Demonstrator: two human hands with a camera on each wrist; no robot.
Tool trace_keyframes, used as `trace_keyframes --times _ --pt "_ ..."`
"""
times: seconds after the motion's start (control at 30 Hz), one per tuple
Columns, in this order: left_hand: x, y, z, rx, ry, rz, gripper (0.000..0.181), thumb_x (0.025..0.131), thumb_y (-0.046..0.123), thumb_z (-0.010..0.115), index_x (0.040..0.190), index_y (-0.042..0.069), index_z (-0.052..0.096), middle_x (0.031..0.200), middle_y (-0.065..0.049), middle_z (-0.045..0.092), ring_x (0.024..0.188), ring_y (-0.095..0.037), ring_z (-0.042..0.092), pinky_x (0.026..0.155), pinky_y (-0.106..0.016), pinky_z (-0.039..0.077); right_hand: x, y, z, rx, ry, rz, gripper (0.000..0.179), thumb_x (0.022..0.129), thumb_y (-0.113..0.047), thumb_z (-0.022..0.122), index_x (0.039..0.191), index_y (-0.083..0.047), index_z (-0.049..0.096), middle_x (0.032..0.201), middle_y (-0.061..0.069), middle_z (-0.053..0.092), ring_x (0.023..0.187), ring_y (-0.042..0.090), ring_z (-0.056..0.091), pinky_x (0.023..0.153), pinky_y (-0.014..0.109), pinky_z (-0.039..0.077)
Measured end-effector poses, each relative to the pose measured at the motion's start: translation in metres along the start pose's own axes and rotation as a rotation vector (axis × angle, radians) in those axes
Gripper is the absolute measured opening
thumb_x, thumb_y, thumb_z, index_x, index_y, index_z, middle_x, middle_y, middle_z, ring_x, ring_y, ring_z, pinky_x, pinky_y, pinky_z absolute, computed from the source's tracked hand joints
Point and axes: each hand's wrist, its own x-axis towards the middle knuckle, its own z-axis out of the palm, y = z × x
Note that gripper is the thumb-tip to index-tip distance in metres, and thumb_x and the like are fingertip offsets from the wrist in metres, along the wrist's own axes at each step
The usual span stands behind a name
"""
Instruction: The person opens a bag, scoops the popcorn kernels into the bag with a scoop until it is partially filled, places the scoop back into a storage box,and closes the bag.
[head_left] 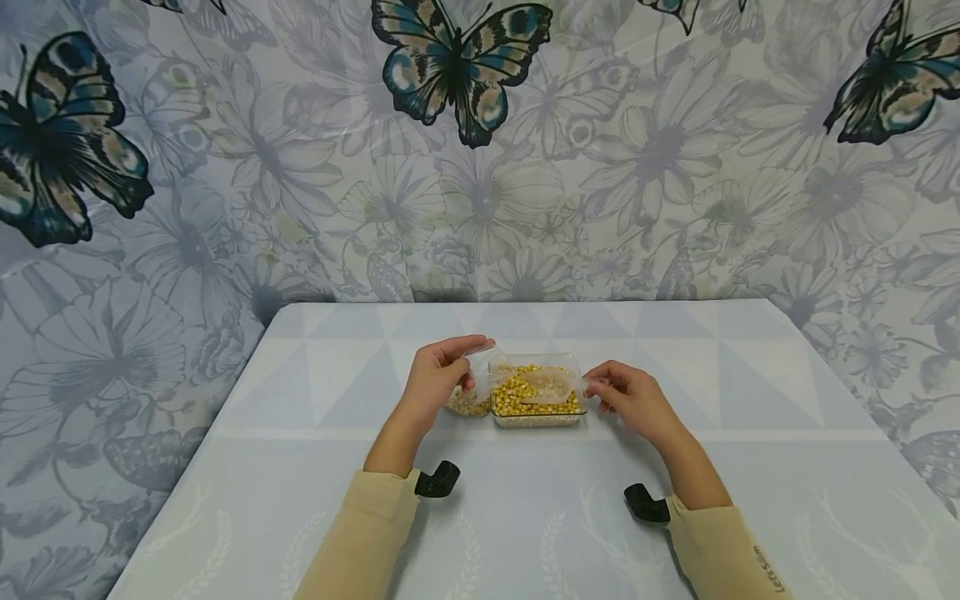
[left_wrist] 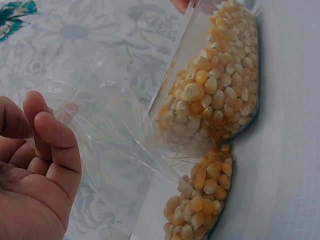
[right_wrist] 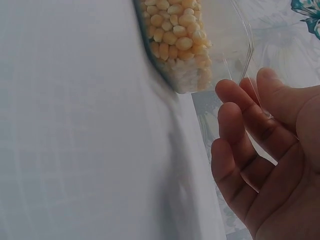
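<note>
left hand (head_left: pixel 435 377) and right hand (head_left: pixel 632 398) both pinch clear plastic (left_wrist: pixel 102 125) (container (head_left: pixel 537 422) of corn (head_left: pixel 513 395) between them).

This looks like a home, though which room it is cannot be told. The wall (head_left: pixel 345 250) behind wears a decorative print of pale grey flowers (head_left: pixel 663 150) and big teal butterflies (head_left: pixel 456 62), more domestic than workmanlike. The table (head_left: pixel 525 475) carries a homely pattern as well, with triangles (head_left: pixel 352 375) and leafy sprigs (head_left: pixel 551 542), and the corn (left_wrist: pixel 215 95) on it, heaped in a clear box (head_left: pixel 536 422), is ordinary kitchen food.
</note>
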Motion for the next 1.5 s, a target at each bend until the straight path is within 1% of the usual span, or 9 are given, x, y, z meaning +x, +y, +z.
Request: trace_keyframes --times 0.2,0.43,0.53,0.7,0.8,0.9,1.07,1.3,1.5 --pt "-0.0002 0.0009 0.0004 0.004 0.003 0.010 0.045 0.096 -0.003 0.046 0.130 0.016 0.068 0.131 -0.002 0.069 0.057 -0.012 0.055 0.061 -0.030 0.047 0.0007 0.0025 0.0003 0.014 -0.003 0.017 0.019 0.100 -0.022 0.061 0.113 -0.012 0.068 0.098 0.012 0.075 0.072 0.027 0.065 0.060 0.032 0.052" --pt "0.0005 -0.0011 0.0001 0.003 0.009 0.002 0.044 0.096 -0.002 0.047 0.126 0.020 0.070 0.129 0.001 0.070 0.057 -0.012 0.055 0.061 -0.029 0.047 0.0004 0.0021 0.0003 0.035 0.006 0.037 0.021 0.100 -0.024 0.061 0.113 -0.010 0.068 0.100 0.014 0.075 0.073 0.027 0.065 0.058 0.030 0.050" --pt "0.0006 -0.0019 0.0001 0.000 0.010 0.005 0.044 0.096 -0.003 0.046 0.127 0.019 0.070 0.129 0.000 0.070 0.057 -0.012 0.054 0.060 -0.027 0.047 0.0002 0.0024 0.0002 0.050 0.010 0.050 0.022 0.100 -0.025 0.061 0.114 -0.009 0.068 0.101 0.015 0.075 0.073 0.027 0.065 0.058 0.028 0.049" --pt "0.0005 -0.0019 0.0001 -0.001 0.007 0.006 0.044 0.096 -0.004 0.046 0.129 0.015 0.069 0.130 -0.001 0.070 0.057 -0.011 0.054 0.060 -0.026 0.046 -0.0003 0.0025 -0.0004 0.090 0.011 0.048 0.024 0.100 -0.025 0.060 0.115 -0.007 0.068 0.103 0.017 0.075 0.073 0.028 0.065 0.063 0.030 0.051" --pt "0.0011 -0.0026 -0.0004 -0.004 0.004 0.001 0.044 0.097 -0.003 0.046 0.128 0.016 0.069 0.129 0.001 0.070 0.057 -0.011 0.055 0.060 -0.027 0.046 -0.0008 0.0020 -0.0009 0.109 0.010 0.047 0.025 0.100 -0.025 0.060 0.116 -0.007 0.067 0.104 0.018 0.075 0.073 0.027 0.065 0.064 0.030 0.052" --pt "0.0010 -0.0032 -0.0004 -0.007 0.001 0.008 0.044 0.097 -0.003 0.046 0.130 0.014 0.068 0.130 -0.001 0.070 0.057 -0.011 0.055 0.060 -0.027 0.046 -0.0010 0.0027 -0.0010 0.116 0.011 0.044 0.026 0.100 -0.025 0.060 0.117 -0.006 0.067 0.104 0.018 0.075 0.073 0.026 0.065 0.065 0.030 0.053" --pt "0.0002 -0.0028 0.0000 -0.011 0.001 0.018 0.044 0.097 -0.004 0.046 0.128 0.016 0.069 0.131 -0.002 0.069 0.056 -0.011 0.054 0.060 -0.027 0.046 -0.0005 0.0040 -0.0012 0.132 0.016 0.028 0.025 0.101 -0.023 0.059 0.116 -0.005 0.067 0.104 0.020 0.074 0.073 0.028 0.065 0.067 0.031 0.055" --pt "-0.0004 -0.0024 0.0006 -0.018 0.007 0.014 0.045 0.096 -0.005 0.045 0.128 0.016 0.069 0.130 -0.003 0.070 0.056 -0.011 0.054 0.058 -0.025 0.047 -0.0001 0.0039 -0.0029 0.154 0.024 0.027 0.025 0.101 -0.022 0.058 0.116 -0.004 0.066 0.104 0.022 0.074 0.071 0.019 0.064 0.068 0.030 0.055" --pt "-0.0002 -0.0021 0.0010 -0.018 0.009 0.019 0.044 0.097 -0.005 0.045 0.127 0.015 0.070 0.130 -0.003 0.070 0.055 -0.011 0.053 0.058 -0.024 0.046 -0.0002 0.0027 -0.0055 0.169 0.033 0.026 0.025 0.101 -0.021 0.059 0.116 -0.003 0.066 0.103 0.022 0.074 0.070 0.017 0.063 0.068 0.028 0.055"
